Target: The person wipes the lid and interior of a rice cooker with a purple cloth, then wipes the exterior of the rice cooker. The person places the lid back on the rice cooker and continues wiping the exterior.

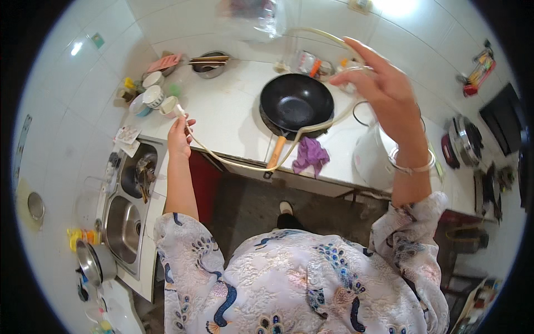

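Note:
My left hand is closed around the white plug end of a pale power cord, beside the cups. From there the cord sags along the counter's front edge, crosses the pan handle and rises toward my right hand. That hand is raised at the right with curved fingers, and the cord runs through its grip and loops toward the wall. A black wok with a wooden handle rests on a dark round base between my hands. A crumpled purple cloth lies by the handle.
A white round appliance stands below my right forearm. Cups and bowls crowd the left corner, near a metal bowl. A double steel sink is at the left. Stacked pots stand far right.

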